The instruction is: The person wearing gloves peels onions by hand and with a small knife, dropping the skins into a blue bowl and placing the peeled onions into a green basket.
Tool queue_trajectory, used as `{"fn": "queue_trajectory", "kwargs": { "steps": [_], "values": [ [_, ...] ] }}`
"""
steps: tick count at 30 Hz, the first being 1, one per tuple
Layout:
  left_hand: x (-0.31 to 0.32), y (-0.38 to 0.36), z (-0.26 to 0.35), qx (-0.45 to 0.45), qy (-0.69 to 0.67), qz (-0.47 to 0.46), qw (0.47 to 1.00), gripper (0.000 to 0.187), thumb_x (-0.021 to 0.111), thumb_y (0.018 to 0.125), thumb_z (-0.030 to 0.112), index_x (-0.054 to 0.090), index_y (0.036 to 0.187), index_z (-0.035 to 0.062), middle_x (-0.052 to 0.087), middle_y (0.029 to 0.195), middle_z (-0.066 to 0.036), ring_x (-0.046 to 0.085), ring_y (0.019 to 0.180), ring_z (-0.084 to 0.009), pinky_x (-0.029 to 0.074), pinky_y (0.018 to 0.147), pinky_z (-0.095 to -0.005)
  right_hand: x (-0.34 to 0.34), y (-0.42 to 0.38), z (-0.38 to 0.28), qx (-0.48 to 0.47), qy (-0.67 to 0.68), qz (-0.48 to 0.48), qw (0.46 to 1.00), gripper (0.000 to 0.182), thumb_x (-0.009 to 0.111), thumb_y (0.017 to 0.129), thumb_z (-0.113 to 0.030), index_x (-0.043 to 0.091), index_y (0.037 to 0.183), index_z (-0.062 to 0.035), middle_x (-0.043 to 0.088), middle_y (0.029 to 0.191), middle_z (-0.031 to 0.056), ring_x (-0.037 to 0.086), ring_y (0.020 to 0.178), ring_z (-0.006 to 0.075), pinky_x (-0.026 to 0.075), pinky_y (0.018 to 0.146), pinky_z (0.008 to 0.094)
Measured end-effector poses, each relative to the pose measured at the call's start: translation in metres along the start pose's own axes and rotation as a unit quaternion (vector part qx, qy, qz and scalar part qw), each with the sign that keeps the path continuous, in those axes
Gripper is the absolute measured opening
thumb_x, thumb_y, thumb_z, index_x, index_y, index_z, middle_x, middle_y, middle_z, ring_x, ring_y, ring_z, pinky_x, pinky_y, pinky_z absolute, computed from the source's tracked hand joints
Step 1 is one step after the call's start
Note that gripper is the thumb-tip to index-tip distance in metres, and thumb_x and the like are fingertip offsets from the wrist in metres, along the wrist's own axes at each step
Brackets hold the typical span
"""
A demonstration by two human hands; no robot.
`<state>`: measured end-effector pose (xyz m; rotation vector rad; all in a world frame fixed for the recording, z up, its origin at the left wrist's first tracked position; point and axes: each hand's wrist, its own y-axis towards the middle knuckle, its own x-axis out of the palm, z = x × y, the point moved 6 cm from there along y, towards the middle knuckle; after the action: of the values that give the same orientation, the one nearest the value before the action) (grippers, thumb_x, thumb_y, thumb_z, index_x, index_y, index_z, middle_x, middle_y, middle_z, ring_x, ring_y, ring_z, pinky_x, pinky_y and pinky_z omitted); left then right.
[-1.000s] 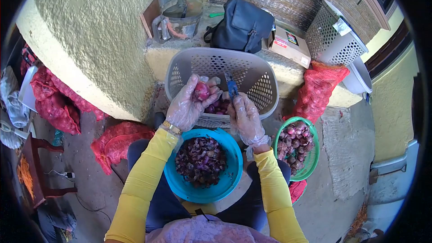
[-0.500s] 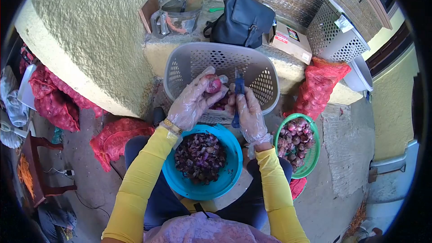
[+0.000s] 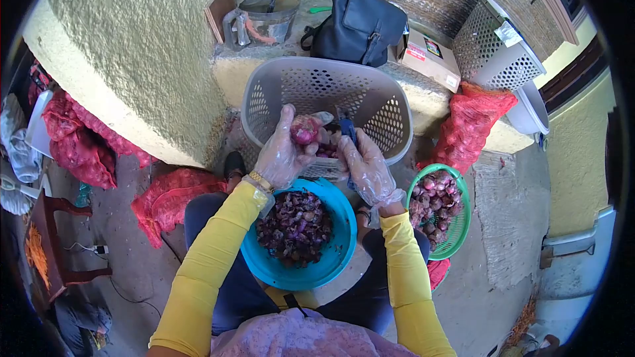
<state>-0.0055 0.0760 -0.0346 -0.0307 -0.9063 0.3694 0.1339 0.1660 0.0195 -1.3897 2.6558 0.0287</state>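
Observation:
My left hand [image 3: 279, 157], in a clear plastic glove, is closed around a red onion [image 3: 304, 132] above the near side of the grey laundry-style basket [image 3: 264, 74]. Beside it, my right hand [image 3: 369, 166], also gloved, grips a blue-handled knife [image 3: 347, 128]; the blade is hard to make out. Some onions [image 3: 327, 151] show inside the basket beneath my hands. Between my legs sits a turquoise basin [image 3: 345, 231] with a heap of purple onion skins and trimmings [image 3: 294, 228].
To the right stands a green basket [image 3: 461, 237] of onions, with a red mesh sack [image 3: 471, 122] behind it. More red sacks [image 3: 175, 198] lie left, near the curved wall [image 3: 142, 59]. A black backpack [image 3: 357, 26], a box [image 3: 430, 59] and a clear pitcher [image 3: 268, 16] occupy the ledge.
The onion has turned in my left hand and moved slightly lower. The knife has tilted, so less of its handle and blade shows, and my right hand has shifted slightly.

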Motion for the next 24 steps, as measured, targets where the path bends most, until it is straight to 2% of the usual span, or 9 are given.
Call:
{"fn": "queue_trajectory", "kwargs": {
  "steps": [4, 6, 8, 9, 10, 14, 16, 22, 24],
  "values": [
    [0.003, -0.002, -0.004, -0.05, 0.056, -0.019, 0.997, 0.076, 0.033, 0.105, 0.074, 0.065, 0.126, 0.0076, 0.067, 0.088, -0.004, 0.055, 0.067, -0.0111, 0.045, 0.055, -0.0225, -0.003, 0.004, -0.016, -0.086, -0.135, 0.01, 0.987, 0.044, 0.078, 0.095, -0.04, 0.071, 0.108, 0.0014, 0.072, 0.082, 0.0089, 0.065, 0.071, 0.0185, 0.052, 0.069, 0.0367],
    [0.018, -0.007, -0.006, -0.057, 0.058, 0.014, 0.997, 0.077, 0.033, 0.105, 0.074, 0.066, 0.125, 0.0073, 0.069, 0.091, -0.004, 0.059, 0.07, -0.0124, 0.047, 0.056, -0.0234, -0.004, -0.004, -0.035, -0.088, -0.365, 0.027, 0.926, 0.063, 0.087, 0.079, -0.055, 0.075, 0.103, 0.0022, 0.073, 0.081, 0.0202, 0.073, 0.076, 0.0343, 0.056, 0.072, 0.0437],
    [0.019, -0.008, -0.009, -0.063, 0.06, 0.046, 0.995, 0.078, 0.033, 0.105, 0.075, 0.067, 0.124, 0.007, 0.071, 0.093, -0.005, 0.063, 0.073, -0.0137, 0.048, 0.057, -0.0243, -0.005, -0.003, -0.029, -0.097, -0.373, 0.046, 0.922, 0.067, 0.087, 0.075, -0.059, 0.077, 0.103, 0.0007, 0.073, 0.083, 0.0227, 0.073, 0.08, 0.0388, 0.056, 0.074, 0.0461],
    [0.02, -0.008, -0.01, -0.071, 0.06, 0.007, 0.996, 0.077, 0.035, 0.104, 0.075, 0.067, 0.123, 0.007, 0.07, 0.094, -0.004, 0.063, 0.076, -0.0133, 0.051, 0.063, -0.0265, -0.007, -0.003, -0.028, -0.107, -0.38, 0.065, 0.917, 0.07, 0.087, 0.071, -0.063, 0.078, 0.102, -0.0007, 0.073, 0.085, 0.0252, 0.073, 0.084, 0.0432, 0.057, 0.075, 0.0484],
    [0.022, -0.008, -0.012, -0.08, 0.061, -0.03, 0.994, 0.077, 0.037, 0.103, 0.075, 0.067, 0.122, 0.007, 0.069, 0.094, -0.004, 0.063, 0.079, -0.0129, 0.055, 0.069, -0.0286, -0.007, -0.004, -0.028, -0.107, -0.38, 0.064, 0.917, 0.07, 0.087, 0.071, -0.063, 0.078, 0.102, -0.0007, 0.073, 0.085, 0.0252, 0.073, 0.084, 0.0432, 0.057, 0.075, 0.0484],
    [0.024, -0.008, -0.018, -0.083, 0.02, 0.005, 0.996, 0.076, 0.04, 0.103, 0.073, 0.066, 0.122, 0.0047, 0.069, 0.097, -0.005, 0.065, 0.081, -0.0145, 0.058, 0.073, -0.0299, -0.006, -0.007, -0.037, -0.151, -0.382, 0.077, 0.908, 0.065, 0.088, 0.071, -0.062, 0.081, 0.096, -0.0021, 0.074, 0.083, 0.024, 0.073, 0.078, 0.042, 0.058, 0.073, 0.0478],
    [0.022, -0.005, -0.021, -0.08, -0.019, -0.011, 0.997, 0.073, 0.04, 0.106, 0.07, 0.064, 0.127, 0.0042, 0.074, 0.106, -0.01, 0.067, 0.081, -0.0162, 0.053, 0.069, -0.0281, -0.005, -0.008, -0.038, -0.16, -0.381, 0.081, 0.907, 0.064, 0.088, 0.071, -0.062, 0.081, 0.093, -0.0023, 0.074, 0.082, 0.0237, 0.073, 0.076, 0.042, 0.058, 0.072, 0.0478],
    [0.024, -0.005, -0.022, -0.097, -0.018, -0.025, 0.995, 0.068, 0.043, 0.105, 0.07, 0.065, 0.123, 0.0074, 0.074, 0.103, -0.009, 0.06, 0.069, -0.0099, 0.045, 0.056, -0.0232, -0.005, -0.01, -0.041, -0.146, -0.393, 0.079, 0.904, 0.06, 0.089, 0.073, -0.059, 0.08, 0.095, -0.0042, 0.073, 0.078, 0.0203, 0.071, 0.074, 0.0399, 0.056, 0.07, 0.0471],
    [0.022, -0.006, -0.022, -0.109, -0.007, -0.032, 0.994, 0.066, 0.047, 0.104, 0.069, 0.066, 0.121, 0.0079, 0.073, 0.098, -0.006, 0.062, 0.071, -0.0109, 0.049, 0.06, -0.0248, -0.005, -0.01, -0.041, -0.151, -0.408, 0.077, 0.897, 0.062, 0.088, 0.073, -0.062, 0.079, 0.093, -0.0041, 0.072, 0.076, 0.02, 0.071, 0.073, 0.0399, 0.056, 0.069, 0.0473]
  ]
}}
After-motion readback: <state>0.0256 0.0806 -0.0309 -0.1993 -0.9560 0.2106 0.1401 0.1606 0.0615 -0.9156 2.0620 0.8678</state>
